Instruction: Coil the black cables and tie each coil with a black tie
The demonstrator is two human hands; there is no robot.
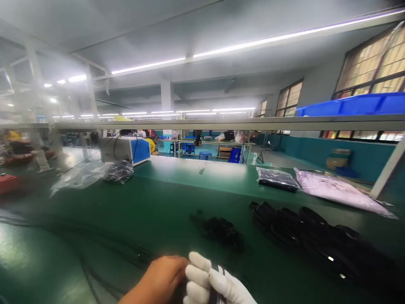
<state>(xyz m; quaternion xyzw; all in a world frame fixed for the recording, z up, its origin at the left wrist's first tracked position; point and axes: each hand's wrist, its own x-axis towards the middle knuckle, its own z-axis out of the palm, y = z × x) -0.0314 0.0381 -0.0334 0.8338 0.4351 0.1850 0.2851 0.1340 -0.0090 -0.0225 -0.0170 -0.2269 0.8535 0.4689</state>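
At the bottom of the head view, my right hand [205, 280], in a white glove, is closed around a bundle of black cable [217, 268]. My bare left hand [161, 274] meets it from the left with the fingers curled; what they grip is hidden behind the hand. Just beyond my hands, a small heap of tangled black cables [224, 232] lies on the green table [158, 223]. Several coiled black cables [303, 228] form a larger pile on the right. Loose black cables [91, 236] stretch across the left side of the table, blurred.
A grey and blue machine [126, 150] stands at the back left, with clear plastic bags [80, 175] by it. Bagged black goods [276, 179] and a pink package [338, 190] lie back right. A shelf rail [215, 123] crosses above, carrying a blue tray [357, 104].
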